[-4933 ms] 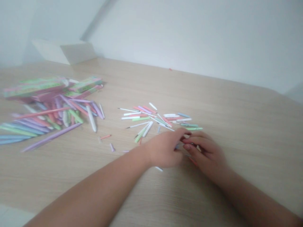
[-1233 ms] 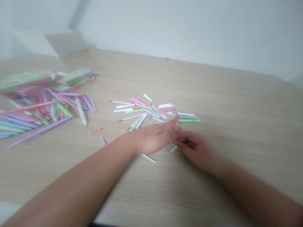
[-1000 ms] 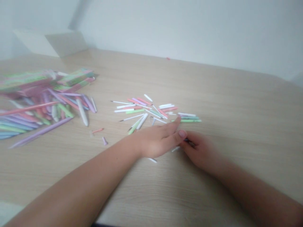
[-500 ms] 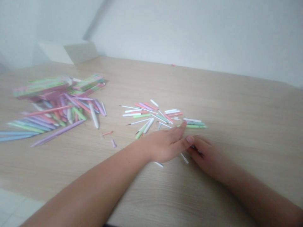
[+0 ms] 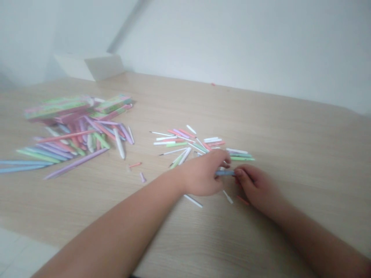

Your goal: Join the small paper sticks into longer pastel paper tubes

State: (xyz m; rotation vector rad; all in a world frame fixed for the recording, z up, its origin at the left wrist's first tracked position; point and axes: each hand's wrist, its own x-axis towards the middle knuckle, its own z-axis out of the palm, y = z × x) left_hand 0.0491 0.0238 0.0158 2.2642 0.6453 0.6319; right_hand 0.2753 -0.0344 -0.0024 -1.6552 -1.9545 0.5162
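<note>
A blue pen piece (image 5: pixel 225 173) spans the gap between my two hands. My right hand (image 5: pixel 255 185) pinches its right end between thumb and fingers. Its left end goes into the curled fingers of my left hand (image 5: pixel 205 172), whose fingertips are partly hidden. Just beyond my hands lie loose pen parts: white refills (image 5: pixel 173 151), short coloured caps and a green piece (image 5: pixel 242 158). A white refill (image 5: pixel 193 200) rests below my left wrist, and a small red piece (image 5: pixel 242 200) is beside my right hand.
On the left is a pile of pastel pens (image 5: pixel 75 135) with patterned boxes (image 5: pixel 58 108) behind it. A white folded box (image 5: pixel 104 66) stands at the back left near the wall. A purple cap (image 5: pixel 143 177) lies between the pile and my left arm.
My fingers have shifted, and the blue piece between my hands has come into view. The red piece beside my right hand now shows. The whole view has moved slightly.
</note>
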